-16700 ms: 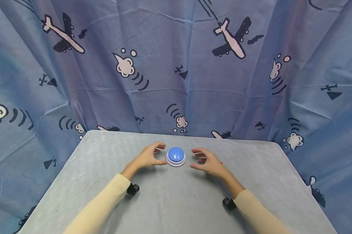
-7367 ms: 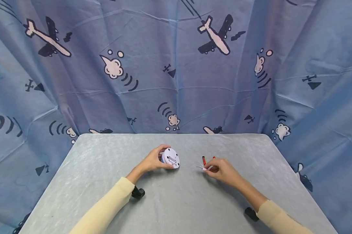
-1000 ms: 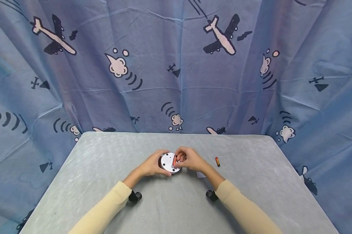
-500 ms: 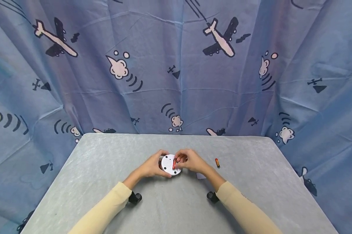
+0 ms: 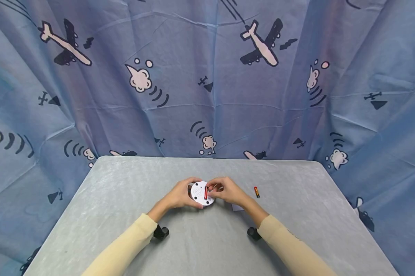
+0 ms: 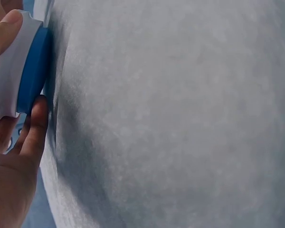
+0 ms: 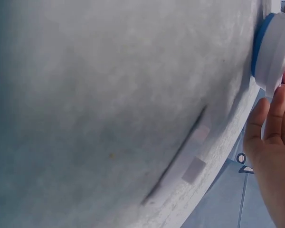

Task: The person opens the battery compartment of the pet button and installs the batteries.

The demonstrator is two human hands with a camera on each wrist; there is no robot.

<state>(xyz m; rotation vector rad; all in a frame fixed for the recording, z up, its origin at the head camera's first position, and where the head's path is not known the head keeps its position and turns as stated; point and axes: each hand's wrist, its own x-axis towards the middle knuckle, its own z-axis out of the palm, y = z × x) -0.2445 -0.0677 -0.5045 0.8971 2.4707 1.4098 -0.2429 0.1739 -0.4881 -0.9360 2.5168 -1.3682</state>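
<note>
My left hand grips a round push button by its rim, tilted so that its white underside, with dark feet and a patch of small holes, faces me. In the left wrist view the blue dome is turned toward the table. A red battery lies along the open slot in the underside. The thumb and fingers of my right hand pinch at this battery from the right. The right wrist view shows the fingertips against the battery's end; much of the slot is hidden there.
A second red battery with a dark end lies on the grey table, right of my right hand. A thin white cover lies partly under the right wrist. Behind the table's far edge hangs a blue curtain.
Long before, the button sat dome up, then was turned over, with the right hand holding a white piece. Over the last second the red battery has come down flatter into the slot.
</note>
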